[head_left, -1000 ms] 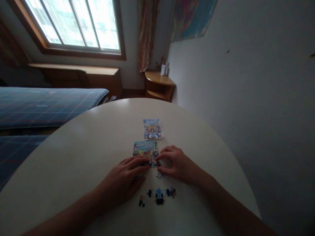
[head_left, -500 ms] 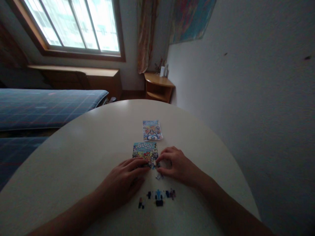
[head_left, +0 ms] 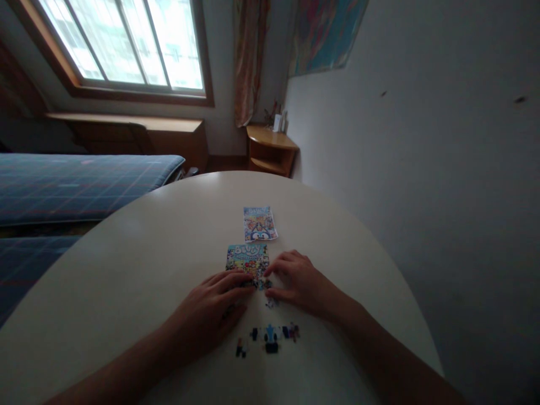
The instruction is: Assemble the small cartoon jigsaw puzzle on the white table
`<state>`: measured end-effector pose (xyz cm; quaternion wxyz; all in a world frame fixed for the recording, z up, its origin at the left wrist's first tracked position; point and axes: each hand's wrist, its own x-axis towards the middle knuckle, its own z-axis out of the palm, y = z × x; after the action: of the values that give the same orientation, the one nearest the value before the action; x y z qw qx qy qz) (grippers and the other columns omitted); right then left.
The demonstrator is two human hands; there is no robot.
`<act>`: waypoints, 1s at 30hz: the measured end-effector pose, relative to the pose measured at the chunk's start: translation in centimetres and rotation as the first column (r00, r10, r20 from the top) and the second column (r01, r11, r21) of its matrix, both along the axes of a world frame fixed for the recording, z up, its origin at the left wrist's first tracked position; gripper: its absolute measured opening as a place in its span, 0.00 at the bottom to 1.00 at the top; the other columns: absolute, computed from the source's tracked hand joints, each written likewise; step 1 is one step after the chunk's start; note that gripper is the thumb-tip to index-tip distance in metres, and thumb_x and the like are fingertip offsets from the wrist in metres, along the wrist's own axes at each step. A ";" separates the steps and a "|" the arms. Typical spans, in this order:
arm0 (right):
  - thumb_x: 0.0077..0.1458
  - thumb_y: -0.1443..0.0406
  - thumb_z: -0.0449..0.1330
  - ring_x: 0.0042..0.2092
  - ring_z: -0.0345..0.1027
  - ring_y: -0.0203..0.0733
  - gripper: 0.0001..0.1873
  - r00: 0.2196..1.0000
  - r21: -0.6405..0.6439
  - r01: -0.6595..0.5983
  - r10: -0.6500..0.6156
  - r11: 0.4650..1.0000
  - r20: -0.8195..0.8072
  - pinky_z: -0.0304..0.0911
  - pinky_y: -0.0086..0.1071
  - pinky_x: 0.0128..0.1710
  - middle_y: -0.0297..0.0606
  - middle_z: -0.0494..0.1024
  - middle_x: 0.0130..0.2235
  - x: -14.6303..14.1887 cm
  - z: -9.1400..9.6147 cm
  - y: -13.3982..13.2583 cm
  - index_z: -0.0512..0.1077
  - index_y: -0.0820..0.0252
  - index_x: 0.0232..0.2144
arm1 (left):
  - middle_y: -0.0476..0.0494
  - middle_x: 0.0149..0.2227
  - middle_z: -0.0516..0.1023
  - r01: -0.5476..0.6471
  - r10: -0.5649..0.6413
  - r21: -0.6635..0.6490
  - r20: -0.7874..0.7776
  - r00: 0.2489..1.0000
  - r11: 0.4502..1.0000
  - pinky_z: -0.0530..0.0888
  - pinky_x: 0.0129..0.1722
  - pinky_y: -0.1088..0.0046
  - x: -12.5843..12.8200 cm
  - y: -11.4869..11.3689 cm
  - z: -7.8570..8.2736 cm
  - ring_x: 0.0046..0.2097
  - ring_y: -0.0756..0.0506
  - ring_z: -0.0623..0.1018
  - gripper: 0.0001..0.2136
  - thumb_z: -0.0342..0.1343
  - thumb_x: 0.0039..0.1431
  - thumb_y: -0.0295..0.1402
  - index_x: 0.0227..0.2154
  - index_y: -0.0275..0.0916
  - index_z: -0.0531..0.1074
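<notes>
On the round white table (head_left: 139,264) lies a small, partly built colourful jigsaw puzzle (head_left: 248,259). My left hand (head_left: 211,312) lies flat on the table, its fingertips pressing the puzzle's lower left edge. My right hand (head_left: 297,281) is curled at the puzzle's lower right corner, thumb and fingers pinched on a small puzzle piece (head_left: 265,284). One loose piece (head_left: 270,304) lies just below the hands. A row of loose dark and blue pieces (head_left: 270,337) sits nearer to me, between my forearms.
A printed picture card (head_left: 259,223) lies beyond the puzzle. The wall stands close on the right. A bed with a blue checked cover (head_left: 80,183) is at the left, a wooden corner shelf (head_left: 270,149) and a window behind.
Both hands stay at the puzzle's lower edge; the right hand's fingers have shifted slightly at the corner. The view has drifted a little.
</notes>
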<state>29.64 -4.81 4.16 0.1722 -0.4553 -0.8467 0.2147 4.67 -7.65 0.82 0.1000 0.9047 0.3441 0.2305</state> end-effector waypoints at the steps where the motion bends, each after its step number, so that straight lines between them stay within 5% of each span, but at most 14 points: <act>1: 0.50 0.61 0.71 0.50 0.66 0.47 0.14 1.000 -0.004 -0.014 0.014 1.000 0.000 0.57 0.43 0.54 0.38 0.77 0.43 0.0 0.1 0.0 0.78 0.52 0.41 | 0.42 0.57 0.74 0.000 0.000 0.003 0.002 1.000 1.000 0.74 0.56 0.52 0.0 0.0 0.0 0.57 0.40 0.74 0.16 0.51 0.65 0.28 0.53 0.44 0.73; 12: 0.51 0.63 0.70 0.48 0.67 0.46 0.07 0.999 -0.034 -0.040 0.040 0.999 -0.001 0.58 0.41 0.52 0.37 0.78 0.41 0.4 0.6 0.1 0.79 0.54 0.35 | 0.44 0.58 0.73 -0.012 0.012 -0.010 -0.018 1.000 1.000 0.74 0.56 0.51 -0.1 0.1 -0.5 0.58 0.39 0.73 0.17 0.52 0.64 0.28 0.54 0.45 0.72; 30: 0.51 0.61 0.69 0.48 0.69 0.47 0.09 1.000 0.026 0.001 -0.002 1.000 0.024 0.58 0.43 0.51 0.38 0.79 0.41 -0.2 0.1 0.0 0.79 0.52 0.37 | 0.43 0.57 0.74 0.002 -0.002 0.003 0.000 1.000 1.000 0.74 0.55 0.52 0.0 0.0 -0.2 0.57 0.40 0.74 0.16 0.51 0.65 0.28 0.53 0.45 0.72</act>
<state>29.41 -4.85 4.26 0.1681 -0.4560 -0.8512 0.1981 4.64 -7.63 0.65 0.0990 0.9052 0.3427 0.2310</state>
